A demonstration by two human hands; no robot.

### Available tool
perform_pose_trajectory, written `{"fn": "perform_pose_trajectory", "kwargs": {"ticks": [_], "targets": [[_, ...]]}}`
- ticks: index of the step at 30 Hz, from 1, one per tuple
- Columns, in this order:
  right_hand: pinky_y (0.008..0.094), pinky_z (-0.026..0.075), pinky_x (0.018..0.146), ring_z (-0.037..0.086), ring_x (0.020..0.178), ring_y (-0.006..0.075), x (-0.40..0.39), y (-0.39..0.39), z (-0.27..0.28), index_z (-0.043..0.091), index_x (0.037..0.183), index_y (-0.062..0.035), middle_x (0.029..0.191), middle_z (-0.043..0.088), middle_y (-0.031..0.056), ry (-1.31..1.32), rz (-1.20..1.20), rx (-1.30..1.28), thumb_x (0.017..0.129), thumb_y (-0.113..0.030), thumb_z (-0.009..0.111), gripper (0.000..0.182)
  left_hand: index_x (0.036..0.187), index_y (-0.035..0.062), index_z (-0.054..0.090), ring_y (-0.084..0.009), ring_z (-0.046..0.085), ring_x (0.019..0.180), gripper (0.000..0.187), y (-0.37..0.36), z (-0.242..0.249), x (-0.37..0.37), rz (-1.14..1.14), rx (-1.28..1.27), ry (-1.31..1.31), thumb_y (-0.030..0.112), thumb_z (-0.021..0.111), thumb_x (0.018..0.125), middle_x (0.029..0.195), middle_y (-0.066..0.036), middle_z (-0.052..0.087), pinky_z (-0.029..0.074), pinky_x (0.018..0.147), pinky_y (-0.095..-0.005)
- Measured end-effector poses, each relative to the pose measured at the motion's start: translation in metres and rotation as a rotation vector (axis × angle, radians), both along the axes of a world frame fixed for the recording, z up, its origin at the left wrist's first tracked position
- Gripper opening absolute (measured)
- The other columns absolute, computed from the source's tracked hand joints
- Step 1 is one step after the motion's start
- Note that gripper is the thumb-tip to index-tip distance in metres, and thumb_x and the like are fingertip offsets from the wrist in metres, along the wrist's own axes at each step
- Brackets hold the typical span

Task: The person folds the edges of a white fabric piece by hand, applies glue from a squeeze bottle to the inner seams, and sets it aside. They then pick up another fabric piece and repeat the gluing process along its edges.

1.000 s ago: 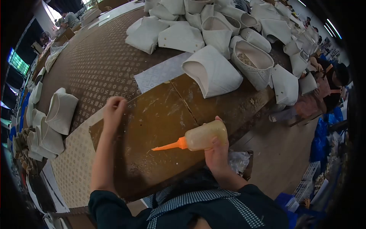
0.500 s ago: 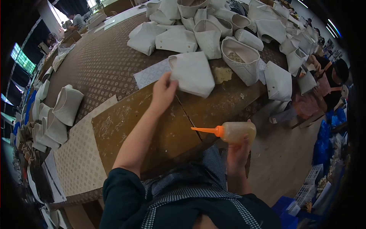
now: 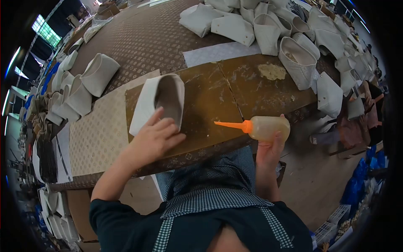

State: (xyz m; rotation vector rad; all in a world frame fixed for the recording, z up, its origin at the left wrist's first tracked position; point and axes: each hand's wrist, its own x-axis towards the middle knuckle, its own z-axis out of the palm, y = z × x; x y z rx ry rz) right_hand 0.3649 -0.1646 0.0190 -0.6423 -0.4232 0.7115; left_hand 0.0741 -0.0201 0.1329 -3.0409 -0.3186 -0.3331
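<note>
One white pouch (image 3: 142, 103): lying on the left part of the brown board (image 3: 201, 88), its mouth facing right.
Left hand (image 3: 153, 138): reaching to its near side, fingers loosely spread, grasping nothing; contact is staying unclear.
Right hand (image 3: 268, 153): wrapping round the squeeze bottle (image 3: 270, 128).
Orange nozzle (image 3: 231, 125): pointing left, apart from the pouch; keeping pressure light is probably helping avoid drips, and steadying the rim seems wise.

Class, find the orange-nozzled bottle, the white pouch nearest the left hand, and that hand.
Bottle (image 3: 267, 127): head view, on its body.
White pouch (image 3: 145, 104): head view, on its side panel.
Left hand (image 3: 151, 142): head view, on its back.
</note>
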Motion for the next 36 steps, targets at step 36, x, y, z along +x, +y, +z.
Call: {"fn": "perform_pose_trajectory", "kwargs": {"ticks": [36], "targets": [[0.0315,0.047,0.099,0.053,0.117,0.0180,-0.003,0.041,0.001,0.043,0.142,-0.0060,0.135,0.050,0.0087,-0.851,-0.355,-0.387,0.077,0.005,0.073,0.073,0.121,0.0029,0.065,-0.0147,0.052,0.105,0.033,-0.002,-0.066,-0.013,0.652,-0.710,-0.929,0.021,0.063,0.094,0.117,-0.006,0.054,0.042,0.089,-0.0256]]}}
